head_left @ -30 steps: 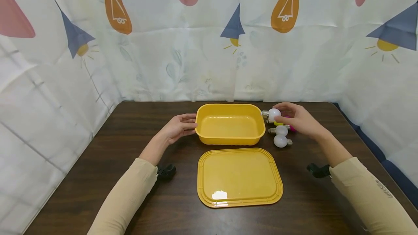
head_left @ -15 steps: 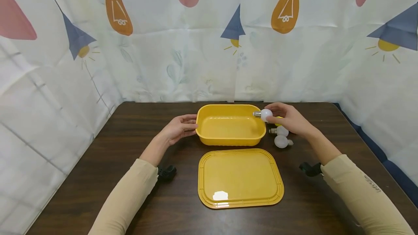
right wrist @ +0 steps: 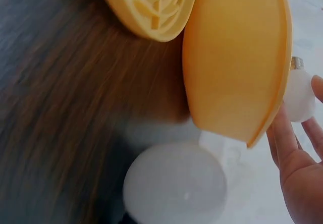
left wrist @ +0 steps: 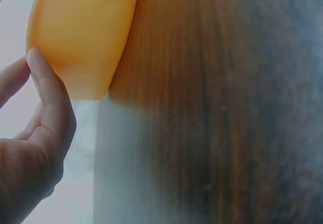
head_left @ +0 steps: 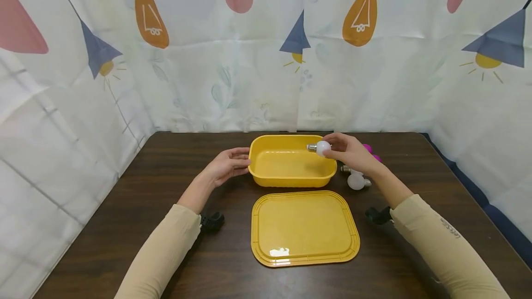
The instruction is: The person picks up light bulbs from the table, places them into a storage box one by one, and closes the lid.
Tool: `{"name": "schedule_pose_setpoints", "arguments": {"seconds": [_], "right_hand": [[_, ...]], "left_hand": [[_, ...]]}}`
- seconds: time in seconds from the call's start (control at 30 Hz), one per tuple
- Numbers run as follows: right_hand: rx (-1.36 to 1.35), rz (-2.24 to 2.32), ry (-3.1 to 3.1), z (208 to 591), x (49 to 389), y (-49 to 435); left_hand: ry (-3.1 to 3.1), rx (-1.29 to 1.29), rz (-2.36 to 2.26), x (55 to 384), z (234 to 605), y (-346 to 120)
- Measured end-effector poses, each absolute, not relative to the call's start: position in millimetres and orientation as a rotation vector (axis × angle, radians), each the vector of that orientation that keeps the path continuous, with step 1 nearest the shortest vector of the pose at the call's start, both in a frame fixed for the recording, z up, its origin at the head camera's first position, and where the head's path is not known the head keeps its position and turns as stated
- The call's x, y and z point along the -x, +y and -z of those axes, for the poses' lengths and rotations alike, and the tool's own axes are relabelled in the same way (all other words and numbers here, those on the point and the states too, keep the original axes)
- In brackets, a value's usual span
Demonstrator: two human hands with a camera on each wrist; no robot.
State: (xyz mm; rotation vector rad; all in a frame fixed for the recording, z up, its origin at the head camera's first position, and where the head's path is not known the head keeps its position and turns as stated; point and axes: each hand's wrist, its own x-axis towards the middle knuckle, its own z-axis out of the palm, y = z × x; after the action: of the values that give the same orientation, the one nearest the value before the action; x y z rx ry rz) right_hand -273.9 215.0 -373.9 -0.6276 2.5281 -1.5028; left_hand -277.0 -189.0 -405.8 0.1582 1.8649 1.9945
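Observation:
A white light bulb (head_left: 323, 148) with a metal screw base is held by the fingers of my right hand (head_left: 353, 153). In the head view it overlaps the right end of a yellow plastic container (head_left: 278, 163), its base pointing left. The right wrist view shows this held bulb (right wrist: 300, 95) beside the container's rim. My left hand (head_left: 224, 166) holds the container's left end, with the thumb (left wrist: 43, 72) right at the rim. No bulbs show inside the container. White bulbs (head_left: 356, 181) and magenta bulbs (head_left: 376, 158) lie to its right, partly hidden by my right hand and forearm.
A flat yellow lid (head_left: 305, 230) lies on the dark wood table (head_left: 187, 266) in front of the container. White printed curtains (head_left: 228, 77) stand behind and at both sides. Each wrist carries a black device (head_left: 213, 221).
My right hand has carried the white bulb leftward, from beside the container to over its right end. The magenta bulbs now show behind that hand. My left hand stays at the container.

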Motion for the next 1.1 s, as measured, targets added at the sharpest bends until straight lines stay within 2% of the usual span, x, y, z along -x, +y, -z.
{"name": "schedule_pose_setpoints", "arguments": {"seconds": [0.47, 1.1], "right_hand": [[0.668, 1.561, 2.451, 382, 287, 187], [0.672, 1.584, 2.295, 398, 306, 122]], "left_hand": [[1.845, -0.166, -1.994, 281, 410, -181], [1.85, -0.136, -1.941, 283, 406, -192]]}}
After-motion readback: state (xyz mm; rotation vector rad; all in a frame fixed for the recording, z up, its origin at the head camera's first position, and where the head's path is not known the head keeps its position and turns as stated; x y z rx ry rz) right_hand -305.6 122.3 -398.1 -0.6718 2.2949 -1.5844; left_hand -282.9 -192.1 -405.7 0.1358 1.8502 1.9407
